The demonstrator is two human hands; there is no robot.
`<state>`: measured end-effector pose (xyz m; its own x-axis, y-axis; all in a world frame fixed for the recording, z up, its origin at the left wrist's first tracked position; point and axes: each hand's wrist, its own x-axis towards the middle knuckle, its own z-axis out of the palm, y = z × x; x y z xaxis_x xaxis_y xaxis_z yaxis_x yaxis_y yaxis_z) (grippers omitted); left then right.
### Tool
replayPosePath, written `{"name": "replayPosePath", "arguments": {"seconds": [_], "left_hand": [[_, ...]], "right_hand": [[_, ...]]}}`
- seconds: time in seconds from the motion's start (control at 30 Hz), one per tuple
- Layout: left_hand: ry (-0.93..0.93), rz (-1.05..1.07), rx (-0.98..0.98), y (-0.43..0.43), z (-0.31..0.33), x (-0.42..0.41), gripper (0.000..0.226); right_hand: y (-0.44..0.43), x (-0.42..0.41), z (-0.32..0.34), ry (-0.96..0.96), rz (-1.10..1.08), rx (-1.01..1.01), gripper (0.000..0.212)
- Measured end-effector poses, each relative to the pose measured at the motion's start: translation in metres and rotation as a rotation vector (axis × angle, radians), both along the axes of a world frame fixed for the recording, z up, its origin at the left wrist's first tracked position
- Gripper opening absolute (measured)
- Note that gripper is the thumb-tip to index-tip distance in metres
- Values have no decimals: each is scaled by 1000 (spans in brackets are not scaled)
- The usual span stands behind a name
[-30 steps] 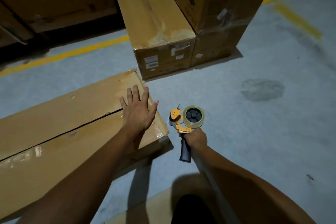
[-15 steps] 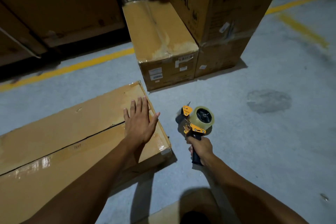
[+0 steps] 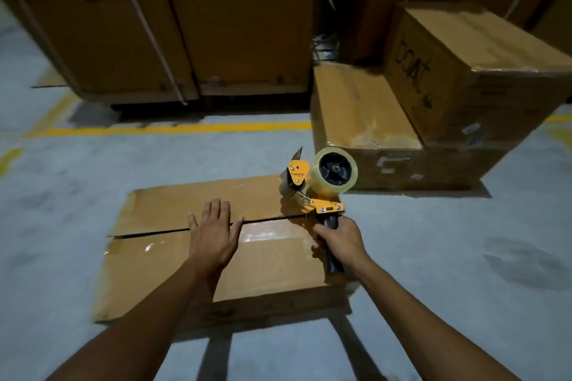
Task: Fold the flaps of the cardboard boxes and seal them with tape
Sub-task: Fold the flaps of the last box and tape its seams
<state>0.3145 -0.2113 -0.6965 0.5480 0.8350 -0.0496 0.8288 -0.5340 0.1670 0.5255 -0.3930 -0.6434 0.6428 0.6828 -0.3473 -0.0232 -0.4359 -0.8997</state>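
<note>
Flat cardboard box lies on the floor directly ahead; both top flaps are folded down and meet along a seam running from 9 o'clock to 3 o'clock.

Left hand: palm down, fingers straight and close together, thumb out, pressing across the seam near its middle.

Right hand: wrapped round the dark handle of the orange tape dispenser; the dispenser head sits at the 3 o'clock end of the seam, tape roll uppermost; whether tape has touched the cardboard cannot be told.

Risks, as judged:
- The gap looks wider toward 9 o'clock, away from the pressing hand; tape drawn that way may bridge an open slit or seal the flaps out of level.
- The left hand lies on the tape's own line; unless it moves ahead of the dispenser, the head may strike the fingers, or the run will stop short.
- The start point appears to sit on the box top, not over the end wall; a strip begun there has little anchorage and may peel.
- A glossy patch lies on the near flap beside the seam; fresh tape may hold poorly on it.
- The box is shallow and loose on the floor; a hard pull could slide it, skewing the strip.

Sealed cartons stand stacked at 2 o'clock, well apart.
</note>
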Motion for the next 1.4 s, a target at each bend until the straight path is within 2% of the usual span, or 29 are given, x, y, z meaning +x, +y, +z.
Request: {"name": "replayPosePath", "arguments": {"seconds": [0.2,0.3,0.4,0.43,0.53,0.57,0.63,0.8,0.87,1.07,1.3,1.4], "left_hand": [[1,221,38,50,-3,-127,69],[-118,281,3,63,-9,-167,59],[-549,298,-89,67,-12,-185,51],[-738,353,-179,68,-9,-187,45],[-1348,693,-590,75,1,-195,33],[-1501,771,-715,79,2,-198,35],[-1646,832,-859,82,-1,-206,44],[-1770,894,-1008,83,-8,-213,61],[-1813,891,-1053,86,-10,-215,64],[-1884,937,-1042,90,-20,-216,66],[-1955,1019,-1113,94,-22,-226,30],[-1906,1051,-1115,96,-22,-231,14]], "right_hand": [[78,-85,2,-125,215,-25,18],[117,-125,2,-247,329,-40,17],[152,-161,2,-329,423,-34,21],[162,-172,1,-349,451,-28,19],[188,-197,-1,-419,523,-19,19],[194,-203,-1,-449,543,-20,22],[206,-213,-4,-504,596,-24,25],[229,-231,-3,-661,715,-31,18],[233,-233,-2,-722,743,-43,23],[236,-230,-6,-802,819,-67,32],[231,-230,-11,-832,863,-64,36],[228,-230,-13,-835,872,-52,38]]}}
